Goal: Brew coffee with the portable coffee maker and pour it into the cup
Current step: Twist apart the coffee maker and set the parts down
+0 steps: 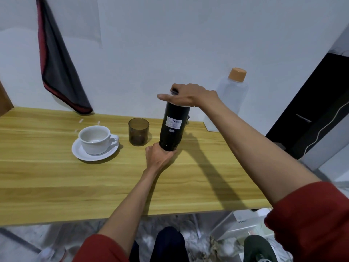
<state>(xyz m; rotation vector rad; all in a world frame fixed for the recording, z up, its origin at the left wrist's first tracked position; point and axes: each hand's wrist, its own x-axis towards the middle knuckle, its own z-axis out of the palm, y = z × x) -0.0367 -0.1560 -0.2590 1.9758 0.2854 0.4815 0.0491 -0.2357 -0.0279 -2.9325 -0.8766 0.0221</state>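
Observation:
The black cylindrical portable coffee maker (pixel 174 125) stands upright on the wooden table (pixel 56 176), a white label facing me. My left hand (pixel 159 156) grips its base from the near side. My right hand (pixel 187 95) lies over its top, fingers closed around the lid. A white cup (pixel 95 139) sits on a white saucer (pixel 83 153) to the left, looking empty. Between the white cup and the coffee maker stands a dark translucent tumbler (pixel 138 131).
A clear plastic water bottle (pixel 229 99) with an orange cap stands at the table's back right. A dark cloth with a red edge (pixel 58 67) hangs on the wall at the back left. The table's right edge ends near a black cabinet (pixel 311 110).

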